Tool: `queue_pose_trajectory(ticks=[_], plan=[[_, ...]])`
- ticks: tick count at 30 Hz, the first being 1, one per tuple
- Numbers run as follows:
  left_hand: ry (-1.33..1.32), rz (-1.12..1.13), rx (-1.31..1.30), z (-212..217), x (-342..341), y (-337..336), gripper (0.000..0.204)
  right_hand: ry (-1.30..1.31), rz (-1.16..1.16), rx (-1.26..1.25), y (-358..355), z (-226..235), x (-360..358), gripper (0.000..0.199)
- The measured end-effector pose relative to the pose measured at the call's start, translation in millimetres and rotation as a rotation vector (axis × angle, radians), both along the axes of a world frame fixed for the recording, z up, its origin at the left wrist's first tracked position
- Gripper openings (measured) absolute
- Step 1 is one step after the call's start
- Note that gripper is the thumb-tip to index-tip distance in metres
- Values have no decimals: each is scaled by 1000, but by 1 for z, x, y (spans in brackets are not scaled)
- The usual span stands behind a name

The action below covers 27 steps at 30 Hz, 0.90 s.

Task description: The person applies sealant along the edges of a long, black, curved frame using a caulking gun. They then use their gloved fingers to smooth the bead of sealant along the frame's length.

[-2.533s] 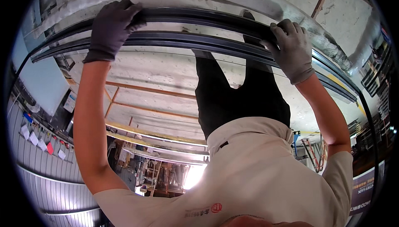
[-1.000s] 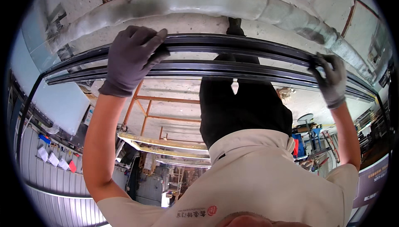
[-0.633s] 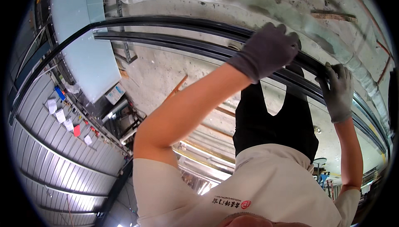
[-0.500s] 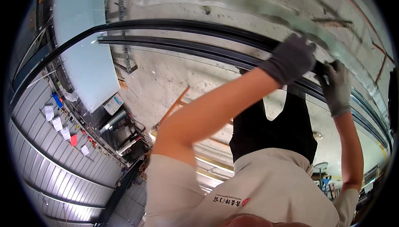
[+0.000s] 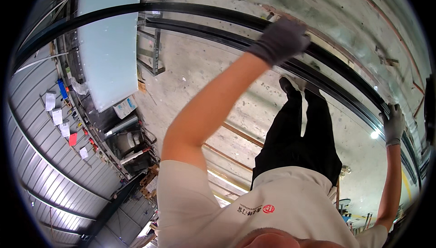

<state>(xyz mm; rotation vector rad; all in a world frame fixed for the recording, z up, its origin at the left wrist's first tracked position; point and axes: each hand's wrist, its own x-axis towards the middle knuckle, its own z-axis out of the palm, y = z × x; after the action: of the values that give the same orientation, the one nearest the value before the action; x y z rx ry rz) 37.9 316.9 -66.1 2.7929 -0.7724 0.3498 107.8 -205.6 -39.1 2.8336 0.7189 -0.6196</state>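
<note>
A long black metal profile stretches across the view, bowed by the lens. My left hand, in a dark grey glove, is closed around it near the middle; its fingertips are partly hidden and slightly blurred. Farther right, my right hand, in a lighter grey glove, grips the same profile with bent fingers. A second black profile runs alongside on the near side, apart from the first at its left end.
A pale glass-like panel lies at the left, beneath the long profile. Beside it stands a metal rack. A white box and a cluttered bench edge are at the lower left. Wooden strips lie behind my legs.
My hands have moved apart along the profile, the left leftward and the right outward to the right. The pale strip seen beyond the profile earlier no longer shows clearly.
</note>
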Motion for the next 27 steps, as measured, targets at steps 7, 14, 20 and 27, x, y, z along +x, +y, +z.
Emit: queue_pose_trajectory(ticks=[7, 14, 20, 27], plan=[[332, 164, 222, 52, -27, 183, 32, -4, 22, -77, -18, -9, 1, 50], [359, 217, 154, 39, -30, 227, 37, 123, 27, 28, 27, -17, 2, 49], [359, 273, 132, 39, -36, 228, 21, 143, 179, 234, 246, 17, -7, 44], [228, 383, -18, 23, -44, 223, 12, 160, 164, 177, 405, 30, -26, 40]])
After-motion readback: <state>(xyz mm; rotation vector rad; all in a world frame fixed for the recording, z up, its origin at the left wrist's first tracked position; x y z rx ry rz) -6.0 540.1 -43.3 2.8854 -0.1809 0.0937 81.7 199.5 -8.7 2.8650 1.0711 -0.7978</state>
